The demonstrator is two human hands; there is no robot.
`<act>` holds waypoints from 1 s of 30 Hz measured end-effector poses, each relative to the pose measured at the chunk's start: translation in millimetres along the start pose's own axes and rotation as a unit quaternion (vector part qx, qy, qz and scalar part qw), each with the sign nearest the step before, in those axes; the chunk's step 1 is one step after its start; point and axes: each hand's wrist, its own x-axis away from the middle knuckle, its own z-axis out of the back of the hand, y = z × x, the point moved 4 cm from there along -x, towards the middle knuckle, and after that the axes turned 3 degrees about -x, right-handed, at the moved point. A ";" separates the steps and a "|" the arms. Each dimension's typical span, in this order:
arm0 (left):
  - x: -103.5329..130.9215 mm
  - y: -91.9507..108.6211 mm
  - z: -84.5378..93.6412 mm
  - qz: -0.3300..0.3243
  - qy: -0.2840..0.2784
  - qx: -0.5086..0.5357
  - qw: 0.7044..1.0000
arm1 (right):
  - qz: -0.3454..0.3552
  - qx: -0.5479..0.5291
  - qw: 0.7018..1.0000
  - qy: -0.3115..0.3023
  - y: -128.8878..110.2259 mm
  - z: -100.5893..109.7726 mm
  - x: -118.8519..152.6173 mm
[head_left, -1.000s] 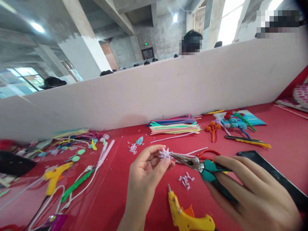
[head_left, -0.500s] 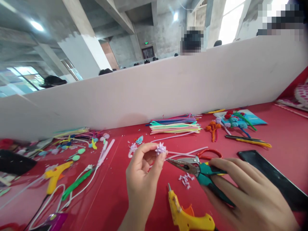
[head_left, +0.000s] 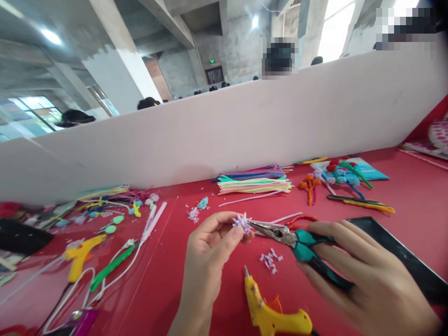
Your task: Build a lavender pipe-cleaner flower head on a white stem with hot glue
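Observation:
Between the thumb and fingers of my left hand (head_left: 213, 252) is a small lilac pipe-cleaner flower (head_left: 242, 223) with short spiky petals. My right hand (head_left: 364, 266) grips needle-nose pliers (head_left: 280, 235) with teal and black handles. The tips of the pliers' jaws reach the right side of the flower; I cannot tell whether they pinch a petal. Red-handled scissors (head_left: 301, 220) lie behind the pliers, partly hidden. Cut lilac bits (head_left: 270, 260) lie on the red table below the pliers, and a yellow glue gun (head_left: 268, 310) rests nearer to me.
A bundle of coloured pipe cleaners (head_left: 255, 182) lies by the white partition (head_left: 217, 140). Finished pipe-cleaner flowers (head_left: 339, 176), tweezers (head_left: 360, 204) and a black phone (head_left: 395, 256) are at right. At left are a second yellow glue gun (head_left: 82, 254), a green tool (head_left: 112, 268) and cords.
My left hand has turned the flower and shifted it slightly right and down. The pliers have moved a little right, their tips now meeting the flower's right side.

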 end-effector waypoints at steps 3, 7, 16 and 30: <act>-0.6 0.8 -0.2 0.000 -0.001 0.005 1.000 | -0.008 -0.001 1.000 -0.001 1.3 -0.3 0.3; 0.0 1.6 -0.2 0.001 -0.004 0.009 1.000 | -0.006 -0.006 1.000 0.000 1.5 -0.1 0.0; -0.2 -1.7 1.4 -0.011 -0.020 0.000 1.000 | 0.003 -0.004 1.000 -0.004 2.0 -2.4 0.9; 4.7 2.3 -2.2 0.012 0.001 -0.061 0.998 | 0.105 0.160 0.982 -0.002 -5.7 -7.2 7.9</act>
